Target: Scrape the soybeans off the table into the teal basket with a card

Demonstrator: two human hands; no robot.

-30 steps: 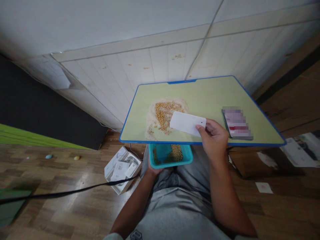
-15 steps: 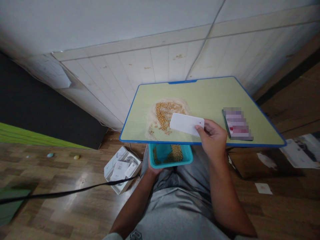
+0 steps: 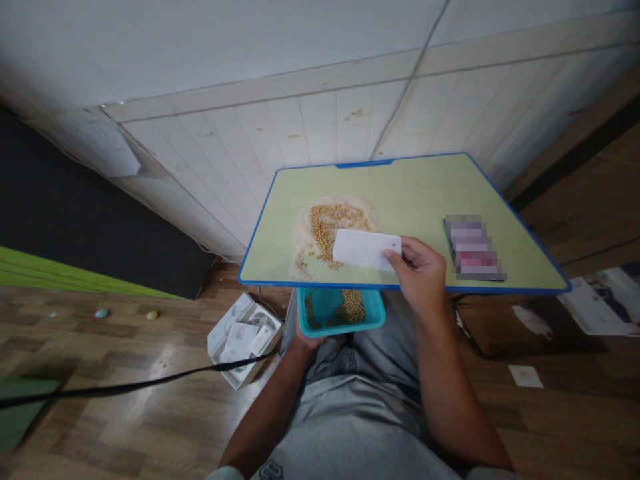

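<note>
Between the thumb and fingers of my right hand (image 3: 421, 270) is a flat white plastic card (image 3: 364, 249) with a small hole near the gripped end. Its far end overlaps the near right side of a pile of yellow soybeans (image 3: 325, 230), which lies in a ring of pale rice grains (image 3: 303, 237) on a light green folding table (image 3: 415, 193). My left hand (image 3: 307, 339) holds a turquoise plastic basket (image 3: 313, 331) just under the table's near edge, above my lap. Beans (image 3: 353, 307) lie inside it, mostly at the right. The basket hides most of the left fingers.
A blurred-out flat object (image 3: 475, 248) lies on the table's right side. On the floor at left is an open white box (image 3: 245, 340) with papers and cables. A black strap (image 3: 150, 387) crosses the lower left. The wall (image 3: 270, 127) stands behind the table.
My right hand and the white card have shifted slightly left and a little toward me. The basket and my left hand have stayed in place.
</note>
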